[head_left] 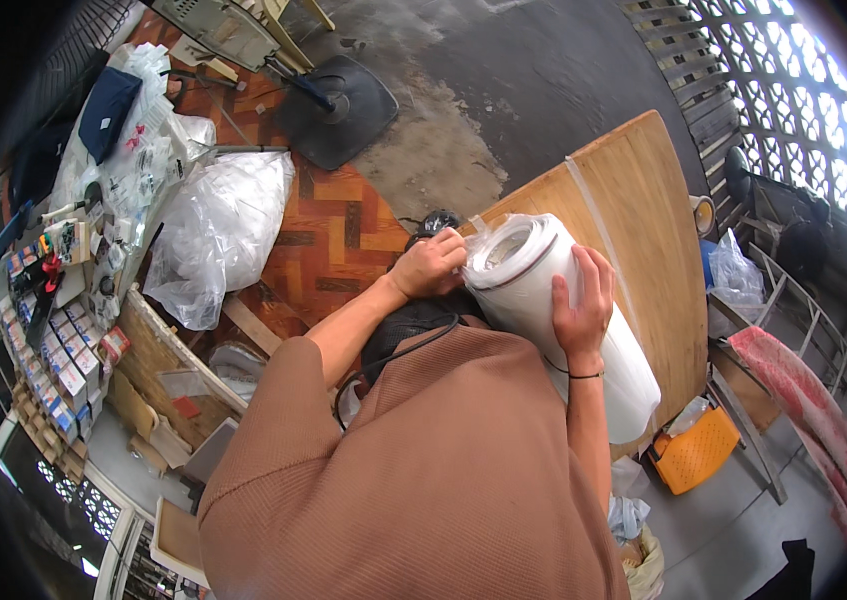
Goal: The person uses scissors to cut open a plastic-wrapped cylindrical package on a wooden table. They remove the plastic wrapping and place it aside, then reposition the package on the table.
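Observation:
A thick white roll of plastic film [615, 385] lies slanting across a wooden tabletop, its wound end turned toward the far left. My left hand [430, 265] is at that end, fingers pinched on the loose clear edge of the film. On the roll's right side rests my right hand [585, 310], its palm against the film and its fingers and thumb stretched out and apart. A dark band shows round the roll's end. Part of the roll's near side is hidden by my right hand and forearm.
The wooden tabletop [643, 210] spreads under and beyond the roll. Left of me, a bundle of clear plastic [228, 225] sits on parquet floor near a dark pedestal base [338, 110]. Boxes [68, 350] crowd the far left. An orange plastic seat [698, 450] and a metal ladder [793, 300] are at right.

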{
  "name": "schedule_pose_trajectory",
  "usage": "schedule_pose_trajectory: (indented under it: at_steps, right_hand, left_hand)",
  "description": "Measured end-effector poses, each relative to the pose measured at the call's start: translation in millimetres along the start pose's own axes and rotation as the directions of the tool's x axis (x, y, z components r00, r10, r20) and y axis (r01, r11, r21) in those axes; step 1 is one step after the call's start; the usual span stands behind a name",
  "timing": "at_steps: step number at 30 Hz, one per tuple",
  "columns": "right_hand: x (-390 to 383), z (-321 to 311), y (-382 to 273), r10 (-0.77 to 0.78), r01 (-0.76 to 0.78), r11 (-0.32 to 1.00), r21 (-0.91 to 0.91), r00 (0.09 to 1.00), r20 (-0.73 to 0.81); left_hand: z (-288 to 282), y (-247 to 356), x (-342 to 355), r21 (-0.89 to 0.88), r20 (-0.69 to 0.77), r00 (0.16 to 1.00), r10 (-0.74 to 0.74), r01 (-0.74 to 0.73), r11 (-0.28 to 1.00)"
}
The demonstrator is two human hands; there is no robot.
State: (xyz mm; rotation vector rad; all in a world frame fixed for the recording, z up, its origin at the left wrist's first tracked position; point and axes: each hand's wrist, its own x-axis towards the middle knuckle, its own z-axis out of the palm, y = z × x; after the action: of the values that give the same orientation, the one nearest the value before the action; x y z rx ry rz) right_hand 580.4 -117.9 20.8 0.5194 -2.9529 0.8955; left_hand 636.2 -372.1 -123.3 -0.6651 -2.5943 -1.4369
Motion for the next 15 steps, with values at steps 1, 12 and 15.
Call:
schedule_pose_trajectory:
  at_steps: [1, 12, 15]
  right_hand:
    - [-2, 0, 4, 0.01, -0.01, 1.0, 0.005, 1.0, -0.008]
    - [-10, -7, 21, 0.146, -0.143, 0.988, 0.061, 0.988, -0.057]
    - [8, -16, 20, 0.176, -0.179, 0.982, 0.059, 0.983, 0.045]
  left_hand:
    - [2, -1, 0, 0.001, -0.009, 1.0, 0.005, -0.005, 1.0]
    - [-72, 45, 45, -0.11, 0.28, 0.956, 0.087, -0.059, 0.992]
    - [-68, 50, 54, -0.077, 0.282, 0.954, 0.104, -0.085, 0.993]
